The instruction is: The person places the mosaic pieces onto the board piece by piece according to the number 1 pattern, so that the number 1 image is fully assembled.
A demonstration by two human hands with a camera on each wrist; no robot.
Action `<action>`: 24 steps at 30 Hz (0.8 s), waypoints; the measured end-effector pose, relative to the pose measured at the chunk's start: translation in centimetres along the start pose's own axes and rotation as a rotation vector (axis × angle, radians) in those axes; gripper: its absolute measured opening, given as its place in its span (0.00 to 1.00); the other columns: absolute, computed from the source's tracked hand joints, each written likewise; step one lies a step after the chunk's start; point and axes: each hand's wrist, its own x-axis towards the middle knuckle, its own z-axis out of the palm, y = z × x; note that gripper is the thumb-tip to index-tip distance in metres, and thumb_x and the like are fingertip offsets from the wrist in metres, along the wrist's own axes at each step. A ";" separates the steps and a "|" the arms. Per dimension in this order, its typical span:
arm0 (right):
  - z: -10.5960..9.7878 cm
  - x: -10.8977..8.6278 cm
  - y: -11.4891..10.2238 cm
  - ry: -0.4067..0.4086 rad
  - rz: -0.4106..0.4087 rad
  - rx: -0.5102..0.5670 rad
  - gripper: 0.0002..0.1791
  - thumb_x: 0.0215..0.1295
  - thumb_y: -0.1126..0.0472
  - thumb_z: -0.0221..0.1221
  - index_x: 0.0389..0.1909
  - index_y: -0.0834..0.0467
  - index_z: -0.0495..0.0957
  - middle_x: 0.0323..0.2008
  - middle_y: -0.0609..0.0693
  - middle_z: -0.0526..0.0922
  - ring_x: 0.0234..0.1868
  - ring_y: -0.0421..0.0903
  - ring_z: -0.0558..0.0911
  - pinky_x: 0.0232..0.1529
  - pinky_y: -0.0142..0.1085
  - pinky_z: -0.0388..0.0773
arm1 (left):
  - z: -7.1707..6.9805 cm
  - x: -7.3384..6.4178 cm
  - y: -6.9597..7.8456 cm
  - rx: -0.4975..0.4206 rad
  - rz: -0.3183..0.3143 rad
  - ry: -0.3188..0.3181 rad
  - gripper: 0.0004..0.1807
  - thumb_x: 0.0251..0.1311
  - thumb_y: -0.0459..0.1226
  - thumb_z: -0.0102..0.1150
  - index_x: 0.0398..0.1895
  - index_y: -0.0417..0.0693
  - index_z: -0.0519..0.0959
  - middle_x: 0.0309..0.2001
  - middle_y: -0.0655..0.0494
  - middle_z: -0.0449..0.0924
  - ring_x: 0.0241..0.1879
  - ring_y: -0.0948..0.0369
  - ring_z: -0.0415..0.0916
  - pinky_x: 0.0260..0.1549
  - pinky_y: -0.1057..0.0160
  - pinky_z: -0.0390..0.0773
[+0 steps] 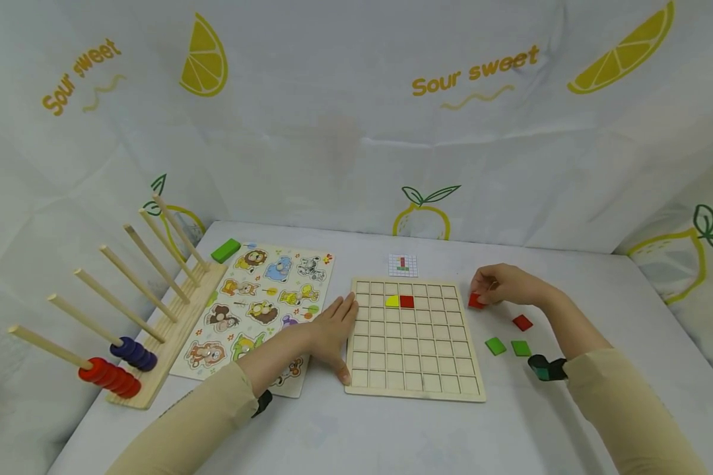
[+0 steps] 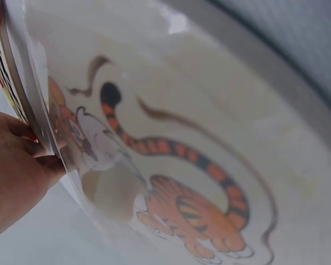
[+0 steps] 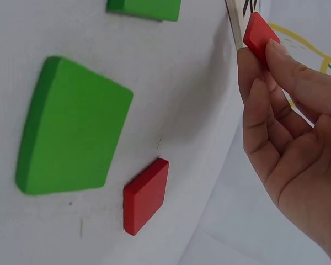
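A wooden grid board [image 1: 416,389] lies in the middle of the table. In its second row a yellow rounded piece [image 1: 393,301] sits beside a red square tile [image 1: 407,301]. My left hand [image 1: 333,333] rests along the board's left edge, fingers extended and the thumb near the lower left corner. Off the board's right side, my right hand [image 1: 493,284] pinches another red tile [image 3: 259,36] between thumb and fingertips. Near that hand lie a loose red tile [image 3: 146,197] and two green tiles, one nearer [image 3: 74,130] and one farther [image 3: 144,8] in the right wrist view.
Behind the board lies a small pattern card [image 1: 410,269] with red and green squares. An animal picture puzzle [image 1: 255,313] lies left of the board, partly under my left forearm. Farther left stand a wooden peg rack [image 1: 175,333] with red and blue rings and a green block [image 1: 226,250].
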 end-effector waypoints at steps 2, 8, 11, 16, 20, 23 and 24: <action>0.2 0.1 -0.5 0.002 -0.011 0.003 0.08 0.61 0.66 0.62 0.41 0.62 0.77 0.34 0.52 0.80 0.35 0.44 0.76 0.36 0.35 0.77 | 0.0 0.0 0.0 0.006 0.001 0.002 0.77 0.36 0.61 0.77 0.79 0.39 0.35 0.81 0.44 0.23 0.81 0.46 0.26 0.81 0.52 0.40; 1.1 0.7 -1.8 0.011 -0.050 0.008 0.07 0.62 0.66 0.62 0.40 0.61 0.78 0.34 0.53 0.80 0.37 0.46 0.75 0.36 0.35 0.77 | 0.1 0.1 -0.1 0.005 0.003 0.002 0.78 0.36 0.61 0.77 0.79 0.39 0.35 0.81 0.44 0.23 0.81 0.46 0.26 0.81 0.52 0.40; 1.6 1.1 -2.4 0.015 -0.062 0.011 0.07 0.62 0.66 0.62 0.40 0.60 0.78 0.34 0.52 0.80 0.37 0.46 0.75 0.37 0.34 0.76 | 0.1 0.1 -0.1 -0.002 0.005 0.000 0.78 0.36 0.61 0.77 0.79 0.39 0.35 0.81 0.44 0.23 0.81 0.46 0.26 0.81 0.51 0.40; 2.4 1.8 -3.2 0.020 -0.079 0.015 0.06 0.61 0.66 0.63 0.39 0.59 0.78 0.32 0.51 0.79 0.37 0.46 0.74 0.37 0.33 0.74 | 0.0 0.0 0.0 0.003 0.003 0.002 0.78 0.35 0.61 0.77 0.79 0.38 0.35 0.81 0.43 0.23 0.81 0.46 0.26 0.81 0.51 0.40; 3.1 2.4 -4.0 0.015 -0.102 0.030 0.06 0.61 0.67 0.63 0.38 0.60 0.78 0.33 0.51 0.80 0.37 0.45 0.75 0.38 0.34 0.74 | -0.1 0.0 0.1 0.007 -0.001 0.003 0.78 0.36 0.61 0.77 0.79 0.38 0.35 0.81 0.43 0.24 0.81 0.46 0.26 0.81 0.52 0.40; 3.6 2.8 -4.6 0.016 -0.126 0.042 0.06 0.61 0.67 0.63 0.38 0.60 0.79 0.33 0.51 0.81 0.37 0.45 0.76 0.38 0.34 0.75 | 0.0 -0.1 0.0 0.004 0.002 0.005 0.78 0.36 0.61 0.77 0.79 0.38 0.35 0.81 0.43 0.24 0.81 0.46 0.27 0.81 0.51 0.41; 3.8 2.9 -4.8 0.017 -0.133 0.044 0.05 0.61 0.67 0.63 0.37 0.60 0.79 0.33 0.51 0.81 0.37 0.45 0.76 0.38 0.34 0.76 | 0.0 -0.1 0.0 0.001 0.004 0.006 0.78 0.36 0.61 0.77 0.79 0.38 0.35 0.81 0.43 0.24 0.81 0.46 0.27 0.81 0.51 0.41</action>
